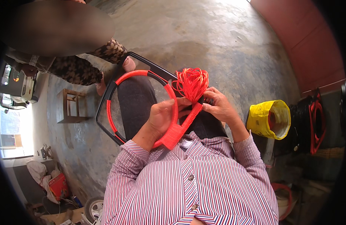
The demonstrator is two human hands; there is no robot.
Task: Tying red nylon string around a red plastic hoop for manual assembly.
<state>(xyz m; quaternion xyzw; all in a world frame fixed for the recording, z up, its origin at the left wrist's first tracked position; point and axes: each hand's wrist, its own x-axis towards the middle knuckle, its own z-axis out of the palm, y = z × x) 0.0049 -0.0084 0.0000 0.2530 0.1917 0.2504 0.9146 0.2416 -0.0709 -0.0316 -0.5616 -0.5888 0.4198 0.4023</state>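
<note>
A black frame [101, 100] rests across my lap, with a ring [132, 74] wrapped in bands of red cord and bare black stretches. Two red-wrapped bars meet in a wide wrapped wedge [172, 138] close to my shirt. My left hand [161, 114] is closed around the ring's right side, its fingertips reaching the slanting bar [191, 115]. A loose looped bundle of red cord [192, 84] stands at that bar's far end. At the base of this bundle, my right hand [218, 105] has its fingers bent in a pinch on the cord; the exact grip is partly hidden.
To the right stands a yellow bucket-like container [257, 120], beside another black-and-red frame [317, 122]. A small wooden stool [64, 107] is at left, below another person's patterned trouser leg [77, 71]. A wheel [94, 210] and a red box [59, 186] lie lower left.
</note>
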